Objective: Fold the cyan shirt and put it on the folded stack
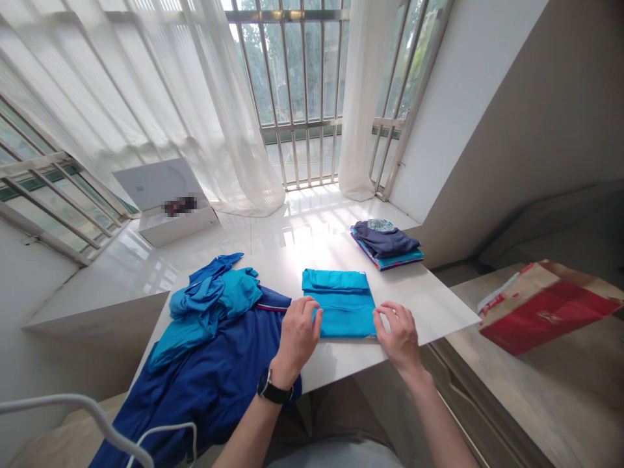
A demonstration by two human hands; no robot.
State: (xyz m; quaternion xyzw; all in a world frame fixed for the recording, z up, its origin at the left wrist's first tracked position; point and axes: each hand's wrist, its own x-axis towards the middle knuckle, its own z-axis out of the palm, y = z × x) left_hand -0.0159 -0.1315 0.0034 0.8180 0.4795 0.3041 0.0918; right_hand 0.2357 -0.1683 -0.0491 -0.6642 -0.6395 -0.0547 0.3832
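Note:
A bright blue cloth (338,318), folded into a flat rectangle with a raised fold along its far part, lies on the white table (429,299). At its left edge is my left hand (301,331), fingers curled and thumb near the fingertips. My right hand (397,333) is at the right edge, its thumb and fingers bent toward each other. Whether either hand pinches the fabric is too small to tell. Left of my left hand lie crumpled teal clothing (209,312) and dark blue clothing (214,377), partly hanging over the table's front edge.
A stack of folded clothes (385,244) sits at the table's back right. An open white box (178,224) stands on the sill at the back left. A red and brown paper bag (550,309) is at the far right. White cables (92,409) show at lower left.

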